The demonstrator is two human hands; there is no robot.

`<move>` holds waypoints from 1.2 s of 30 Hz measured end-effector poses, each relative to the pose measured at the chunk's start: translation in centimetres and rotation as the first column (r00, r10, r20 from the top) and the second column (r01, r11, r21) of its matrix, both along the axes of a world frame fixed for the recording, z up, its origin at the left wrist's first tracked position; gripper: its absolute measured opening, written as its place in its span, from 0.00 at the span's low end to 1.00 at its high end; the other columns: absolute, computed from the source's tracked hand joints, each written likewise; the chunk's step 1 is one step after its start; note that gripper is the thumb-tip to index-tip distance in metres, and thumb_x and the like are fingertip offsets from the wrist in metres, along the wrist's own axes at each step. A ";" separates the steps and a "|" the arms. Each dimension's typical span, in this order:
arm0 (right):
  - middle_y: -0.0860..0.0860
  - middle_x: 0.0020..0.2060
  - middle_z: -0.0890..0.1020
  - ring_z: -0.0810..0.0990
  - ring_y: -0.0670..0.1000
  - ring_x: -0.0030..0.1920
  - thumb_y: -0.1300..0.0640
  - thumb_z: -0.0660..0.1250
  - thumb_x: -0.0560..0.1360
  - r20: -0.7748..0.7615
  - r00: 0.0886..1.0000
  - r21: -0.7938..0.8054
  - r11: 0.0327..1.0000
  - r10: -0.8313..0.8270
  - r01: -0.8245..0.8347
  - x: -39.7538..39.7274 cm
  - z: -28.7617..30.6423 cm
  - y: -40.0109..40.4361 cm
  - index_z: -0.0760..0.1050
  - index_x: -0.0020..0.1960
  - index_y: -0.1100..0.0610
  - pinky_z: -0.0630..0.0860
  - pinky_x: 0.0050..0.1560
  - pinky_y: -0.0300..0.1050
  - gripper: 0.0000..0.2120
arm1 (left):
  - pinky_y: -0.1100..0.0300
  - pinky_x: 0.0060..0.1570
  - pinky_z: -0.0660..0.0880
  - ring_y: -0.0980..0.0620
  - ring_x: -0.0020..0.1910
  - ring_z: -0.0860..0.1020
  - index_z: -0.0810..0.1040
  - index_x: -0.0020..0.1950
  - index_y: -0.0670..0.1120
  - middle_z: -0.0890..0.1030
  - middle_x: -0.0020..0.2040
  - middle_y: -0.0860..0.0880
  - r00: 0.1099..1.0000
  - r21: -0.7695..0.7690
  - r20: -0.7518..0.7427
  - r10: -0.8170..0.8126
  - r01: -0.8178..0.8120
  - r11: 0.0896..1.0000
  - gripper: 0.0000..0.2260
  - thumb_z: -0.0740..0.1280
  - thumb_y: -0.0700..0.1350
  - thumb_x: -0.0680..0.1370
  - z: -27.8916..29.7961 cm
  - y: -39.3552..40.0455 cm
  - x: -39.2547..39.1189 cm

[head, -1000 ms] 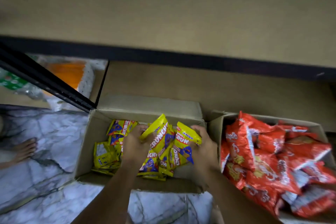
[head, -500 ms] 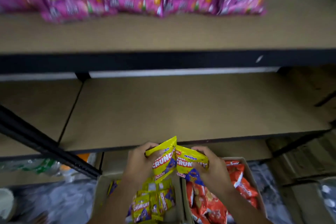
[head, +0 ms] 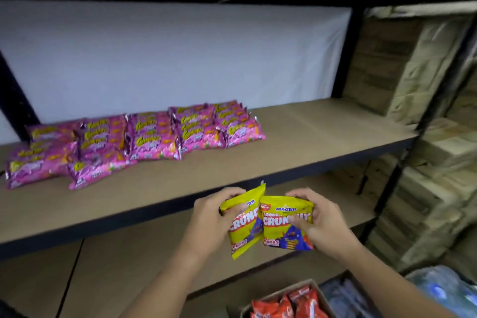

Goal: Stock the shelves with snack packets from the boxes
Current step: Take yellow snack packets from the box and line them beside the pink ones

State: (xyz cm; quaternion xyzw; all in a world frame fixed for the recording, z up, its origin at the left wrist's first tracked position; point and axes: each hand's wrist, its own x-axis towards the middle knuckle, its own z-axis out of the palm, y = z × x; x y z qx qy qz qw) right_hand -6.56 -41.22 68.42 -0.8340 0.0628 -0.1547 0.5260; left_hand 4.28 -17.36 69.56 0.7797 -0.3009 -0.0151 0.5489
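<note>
My left hand (head: 209,217) grips a yellow snack packet (head: 245,224) by its left side. My right hand (head: 320,222) holds a second yellow packet (head: 284,224) by its right side, thumb across its front. The two packets touch edge to edge, in front of the black front rail of the brown shelf (head: 309,142). On that shelf, to the left, lie rows of pink snack packets (head: 144,137). A cardboard box (head: 333,299) with red packets (head: 286,304) shows at the bottom edge.
The shelf's right half is bare board. A lower shelf (head: 129,253) lies beneath my hands. Black uprights (head: 346,54) frame the rack. Stacked cardboard cartons (head: 426,137) stand to the right, and wrapped goods (head: 444,289) lie at the bottom right.
Both hands have lifted the yellow packets out of the box up to the level of the shelf with pink packets. My view has swung upward from the boxes to the shelves.
</note>
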 end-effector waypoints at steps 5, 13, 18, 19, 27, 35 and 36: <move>0.48 0.53 0.84 0.84 0.49 0.54 0.58 0.75 0.72 0.043 0.999 0.037 0.999 -0.002 0.001 0.9 5.0 -4.4 0.77 0.59 0.44 0.84 0.46 0.53 0.19 | 0.62 0.47 0.78 0.58 0.50 0.82 0.83 0.56 0.56 0.83 0.51 0.60 0.994 -0.034 0.105 -0.037 0.040 0.999 0.09 0.73 0.46 0.77 4.9 -4.3 2.4; 0.48 0.52 0.85 0.85 0.49 0.52 0.61 0.74 0.73 0.102 0.995 0.091 0.995 0.021 -0.030 6.9 10.4 -14.7 0.76 0.61 0.47 0.84 0.45 0.51 0.20 | 0.65 0.44 0.80 0.62 0.50 0.82 0.84 0.54 0.57 0.83 0.51 0.61 0.983 -0.075 0.180 0.041 -0.028 0.997 0.10 0.74 0.44 0.76 10.0 -15.0 9.2; 0.49 0.52 0.85 0.85 0.50 0.51 0.64 0.73 0.74 0.133 0.989 0.116 0.990 0.060 -0.075 12.8 12.4 -22.4 0.76 0.61 0.47 0.84 0.42 0.49 0.20 | 0.65 0.40 0.80 0.61 0.45 0.84 0.84 0.56 0.52 0.85 0.50 0.55 0.981 -0.066 0.162 0.103 -0.093 0.993 0.09 0.74 0.43 0.76 11.6 -22.1 14.9; 0.49 0.51 0.85 0.85 0.50 0.51 0.65 0.72 0.74 0.131 0.989 0.136 0.987 0.066 -0.084 14.0 12.4 -23.8 0.76 0.61 0.48 0.84 0.42 0.48 0.20 | 0.63 0.41 0.81 0.61 0.45 0.84 0.84 0.55 0.52 0.86 0.49 0.54 0.979 -0.053 0.164 0.124 -0.117 0.992 0.09 0.74 0.43 0.76 11.6 -23.4 16.1; 0.52 0.49 0.86 0.86 0.54 0.50 0.70 0.73 0.72 0.140 0.983 0.203 0.968 0.118 -0.145 25.2 10.0 -31.6 0.77 0.61 0.53 0.84 0.46 0.49 0.21 | 0.71 0.37 0.76 0.62 0.43 0.83 0.82 0.53 0.52 0.84 0.47 0.55 0.959 0.029 0.149 0.240 -0.247 0.969 0.07 0.71 0.41 0.78 10.1 -29.4 24.5; 0.55 0.52 0.84 0.84 0.53 0.52 0.70 0.72 0.73 0.203 0.969 0.143 0.975 0.141 -0.172 35.9 7.7 -33.7 0.75 0.62 0.53 0.83 0.49 0.50 0.21 | 0.66 0.38 0.77 0.52 0.48 0.83 0.82 0.58 0.49 0.83 0.53 0.49 0.897 0.194 0.201 0.394 -0.430 0.882 0.08 0.69 0.43 0.80 9.1 -31.5 34.2; 0.54 0.52 0.84 0.84 0.51 0.52 0.70 0.71 0.74 0.204 0.969 0.144 0.975 0.137 -0.168 37.0 7.5 -33.6 0.75 0.62 0.54 0.83 0.48 0.47 0.21 | 0.63 0.41 0.79 0.51 0.49 0.83 0.82 0.58 0.48 0.82 0.53 0.49 0.886 0.199 0.219 0.408 -0.450 0.870 0.08 0.70 0.43 0.80 9.0 -31.7 34.9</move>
